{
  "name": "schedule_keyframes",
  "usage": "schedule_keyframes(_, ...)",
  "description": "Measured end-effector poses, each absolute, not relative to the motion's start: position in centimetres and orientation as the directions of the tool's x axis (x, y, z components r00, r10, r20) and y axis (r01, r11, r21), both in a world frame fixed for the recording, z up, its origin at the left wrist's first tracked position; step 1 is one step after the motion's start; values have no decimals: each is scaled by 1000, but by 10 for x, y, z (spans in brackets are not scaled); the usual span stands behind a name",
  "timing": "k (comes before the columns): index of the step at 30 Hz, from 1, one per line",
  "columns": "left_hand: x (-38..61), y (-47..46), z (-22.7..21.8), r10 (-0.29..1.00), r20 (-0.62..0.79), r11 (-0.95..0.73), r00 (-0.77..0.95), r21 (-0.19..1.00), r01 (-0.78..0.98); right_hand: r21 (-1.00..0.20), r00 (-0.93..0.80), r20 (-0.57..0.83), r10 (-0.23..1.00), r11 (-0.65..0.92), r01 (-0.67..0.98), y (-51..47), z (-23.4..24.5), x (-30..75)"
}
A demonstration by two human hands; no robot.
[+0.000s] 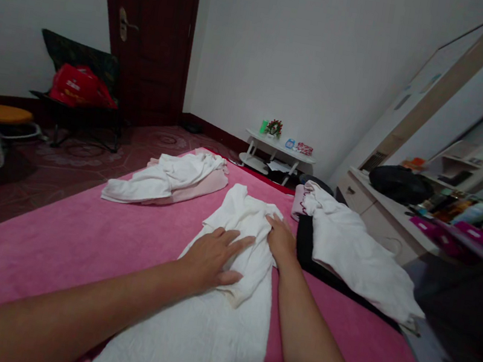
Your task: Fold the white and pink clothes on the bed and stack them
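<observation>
A white garment (220, 318) lies lengthwise on the pink bed cover (76, 240) in front of me. My left hand (213, 256) rests flat on its middle, fingers spread and open. At the garment's right edge my right hand (281, 236) is closed, its fingers pinching a fold of the white cloth. The far end of the garment (244, 209) is bunched up beyond both hands.
A crumpled white and pale pink cloth (168, 178) lies at the far left of the bed. Another white garment (349, 253) lies over black cloth (308, 253) on the right. A cluttered dresser (383, 212), a small white table (278, 150), a chair with a red bag (79, 87) and a dark door (155, 33) stand around.
</observation>
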State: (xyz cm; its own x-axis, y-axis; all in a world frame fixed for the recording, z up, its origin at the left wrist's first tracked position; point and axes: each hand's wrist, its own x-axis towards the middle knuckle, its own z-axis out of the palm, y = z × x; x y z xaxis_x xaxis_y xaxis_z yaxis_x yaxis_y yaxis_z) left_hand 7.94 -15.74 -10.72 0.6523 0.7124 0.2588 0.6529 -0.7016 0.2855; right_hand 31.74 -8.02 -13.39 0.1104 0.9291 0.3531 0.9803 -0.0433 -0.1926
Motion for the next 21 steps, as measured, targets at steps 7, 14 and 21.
schedule_keyframes(7, 60, -133, -119, 636, 328, -731, 699, 547, 408, -128, 90, 281, 956, -55, 990, -82, -136, 316)
schedule_keyframes(14, 35, -106, -128, 594, 369, -593, 714, 801, 79, 61, -566, 355, 744, 586, 808, -135, -110, 320)
schedule_keyframes(21, 6, -108, -110, 424, 382, -823, 821, 541, 173, -89, -733, 211, 647, 760, 644, -231, -86, 307)
